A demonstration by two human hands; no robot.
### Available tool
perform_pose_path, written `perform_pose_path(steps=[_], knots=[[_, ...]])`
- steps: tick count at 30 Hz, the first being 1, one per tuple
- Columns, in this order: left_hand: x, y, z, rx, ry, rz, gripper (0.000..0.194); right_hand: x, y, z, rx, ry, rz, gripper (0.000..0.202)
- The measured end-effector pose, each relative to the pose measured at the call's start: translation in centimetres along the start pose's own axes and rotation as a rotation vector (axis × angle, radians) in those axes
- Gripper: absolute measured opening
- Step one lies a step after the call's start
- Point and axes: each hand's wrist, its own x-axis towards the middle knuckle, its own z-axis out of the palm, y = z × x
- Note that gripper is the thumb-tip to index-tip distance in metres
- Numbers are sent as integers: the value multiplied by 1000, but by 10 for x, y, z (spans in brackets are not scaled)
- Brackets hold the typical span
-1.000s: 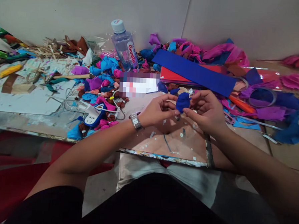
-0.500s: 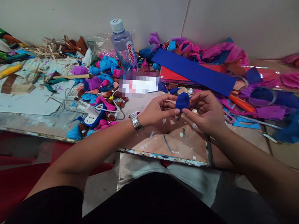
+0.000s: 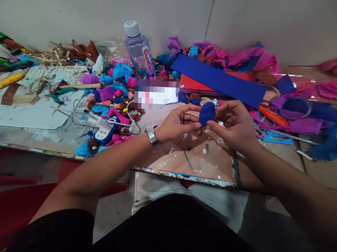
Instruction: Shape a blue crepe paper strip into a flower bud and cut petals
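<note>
A small rounded piece of dark blue crepe paper (image 3: pixel 206 113) is held up between my two hands, over the middle of the table. My left hand (image 3: pixel 182 123), with a metal watch on its wrist, pinches the piece at its left edge with thumb and fingers. On the other side my right hand (image 3: pixel 233 123) grips its right edge between thumb and curled fingers. Just behind the hands lies a long dark blue paper strip (image 3: pixel 218 81), resting on a red sheet stack (image 3: pixel 196 84). A lit phone (image 3: pixel 155 97), partly blurred out, lies beyond my left hand.
Left of the hands stand a water bottle (image 3: pixel 140 53) and many crumpled paper pieces around a blue-white power strip (image 3: pixel 106 132). On the right lie an orange cutter (image 3: pixel 273 115), a tape roll (image 3: pixel 296 109) and loose crepe paper. The table's front edge (image 3: pixel 183 175) is close to my body.
The blue paper piece has shifted slightly to the right and up, its shape turned a little. My right hand has moved a touch with it; the rest looks the same.
</note>
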Motion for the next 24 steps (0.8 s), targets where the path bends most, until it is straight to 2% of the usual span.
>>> perform_pose_path(steps=[8, 24], knots=[[1, 1, -2, -26, -6, -47, 71, -2, 1, 0, 0, -7, -20, 39], [0, -3, -2, 37, 15, -16, 64, -4, 8, 3, 79, -33, -57, 33]])
